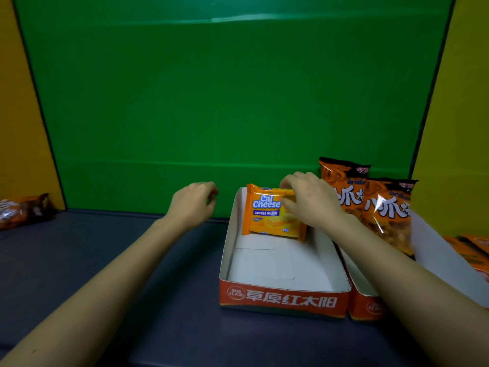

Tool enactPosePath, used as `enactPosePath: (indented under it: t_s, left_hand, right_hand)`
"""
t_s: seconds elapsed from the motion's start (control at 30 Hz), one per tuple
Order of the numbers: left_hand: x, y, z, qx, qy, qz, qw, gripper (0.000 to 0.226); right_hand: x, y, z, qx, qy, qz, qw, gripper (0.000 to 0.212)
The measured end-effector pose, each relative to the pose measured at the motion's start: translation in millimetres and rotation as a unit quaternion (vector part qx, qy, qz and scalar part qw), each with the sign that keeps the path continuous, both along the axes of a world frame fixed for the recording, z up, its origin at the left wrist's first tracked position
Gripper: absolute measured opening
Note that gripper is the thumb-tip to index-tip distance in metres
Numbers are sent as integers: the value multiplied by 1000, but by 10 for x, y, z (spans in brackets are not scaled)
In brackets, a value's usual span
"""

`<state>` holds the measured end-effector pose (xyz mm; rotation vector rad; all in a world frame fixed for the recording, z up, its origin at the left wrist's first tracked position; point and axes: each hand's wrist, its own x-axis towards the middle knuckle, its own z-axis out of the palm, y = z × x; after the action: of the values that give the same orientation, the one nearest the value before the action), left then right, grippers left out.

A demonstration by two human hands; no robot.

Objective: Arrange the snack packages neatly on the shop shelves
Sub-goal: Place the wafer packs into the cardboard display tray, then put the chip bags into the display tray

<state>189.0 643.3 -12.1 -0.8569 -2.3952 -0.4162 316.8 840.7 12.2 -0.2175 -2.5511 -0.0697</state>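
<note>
An orange Cal Cheese wafer pack (267, 211) stands upright at the far end of an open red-and-white cardboard tray (283, 299). My right hand (308, 200) grips the pack's upper right corner and covers that side. My left hand (194, 203) hovers to the left of the tray, fingers loosely curled, holding nothing. Two orange snack bags (383, 207) stand upright in a second tray (366, 305) to the right, one behind the other.
The trays sit on a dark blue shelf surface (132, 260) in front of a green back panel (211, 102). A dark snack bag (23, 210) lies at the far left. More orange packs (473, 250) lie at the right edge.
</note>
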Motion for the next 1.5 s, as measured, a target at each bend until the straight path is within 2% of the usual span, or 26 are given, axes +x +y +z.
enactPosePath:
  t_s: [0.13,0.37,0.67,1.1,1.2,1.33,1.5]
  left_hand:
    - [216,-362,-76,-26,19,40,999,25]
    - [696,-1394,-285,-65,3,147,987,22]
    - [1084,-3003,-464,-66,-15,258,964,22]
    - [1147,-5198,-433,-89,-18,293,952,28]
    - [989,-5500,-427,-102,-23,286,952,29]
    - [664,-5794,-432,-76,-25,271,959,27]
    - [90,-6011,-372,-44,-24,243,969,25]
  right_hand:
    - [97,-413,76,-39,-21,91,995,28]
    - [-27,-1394,-21,3,-91,257,962,28]
    - [-130,-2822,-240,-14,-122,356,926,28]
    - [-507,-5020,-563,-192,-134,325,916,24]
    - [-665,-5322,-604,-231,-145,310,911,23]
    - [-974,-5583,-625,-266,-145,286,909,25]
    - [-1546,-5804,-627,-284,-140,227,921,30]
